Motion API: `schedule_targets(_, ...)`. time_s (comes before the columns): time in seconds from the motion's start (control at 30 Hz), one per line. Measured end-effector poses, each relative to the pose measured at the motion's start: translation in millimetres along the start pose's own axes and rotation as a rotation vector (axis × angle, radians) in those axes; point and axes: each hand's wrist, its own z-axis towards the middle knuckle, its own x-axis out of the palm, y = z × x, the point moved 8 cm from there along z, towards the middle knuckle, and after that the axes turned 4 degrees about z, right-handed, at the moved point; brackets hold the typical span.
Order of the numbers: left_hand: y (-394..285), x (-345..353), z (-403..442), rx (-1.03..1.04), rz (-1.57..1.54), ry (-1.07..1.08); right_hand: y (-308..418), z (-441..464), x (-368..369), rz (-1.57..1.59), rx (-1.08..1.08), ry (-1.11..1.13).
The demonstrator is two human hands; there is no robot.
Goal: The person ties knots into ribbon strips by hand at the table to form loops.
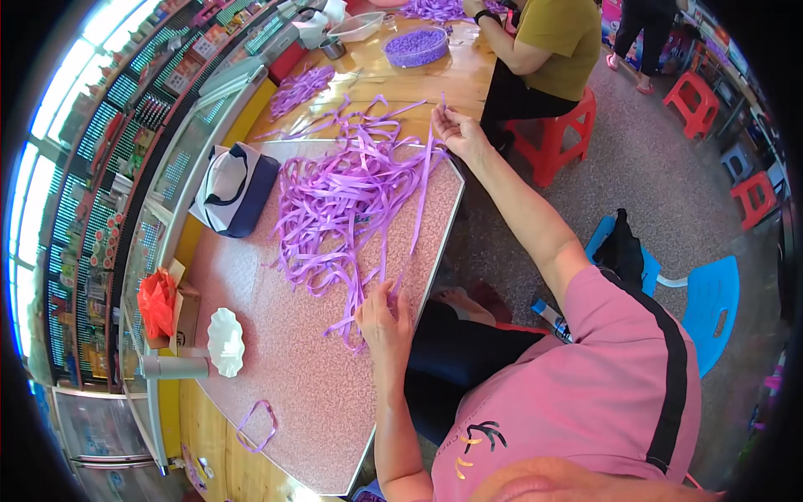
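A loose heap of purple ribbon strips (335,197) lies tangled on the pinkish speckled tabletop (293,381). At the heap's near end, my left hand (385,322) has its fingers closed around ribbon; the exact grip is partly hidden. My right hand (456,132) is raised over the table's right edge, fingers curled and pinching a ribbon strand. From there the strand hangs down along the heap's right side. One separate ribbon loop (257,427) rests near the table's lower left edge.
Along the left stand a white-and-navy bag (236,191), a box with red plastic (157,303), a white scalloped dish (226,341) and a grey cylinder (174,366). Farther back are a tub of purple pieces (416,47) and a seated person (556,50). Red stools (556,138) and a blue chair (711,314) stand right.
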Motion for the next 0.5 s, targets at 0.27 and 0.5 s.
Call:
schedule_targets(0.27,3,-1,-2,-0.079,-0.057,0.073,-16,-27,18,-0.251,0.044,0.205)
schedule_targets(0.5,12,-34,1,-0.052,-0.074,-0.165,-120,-147,44,-0.732,0.338,0.503)
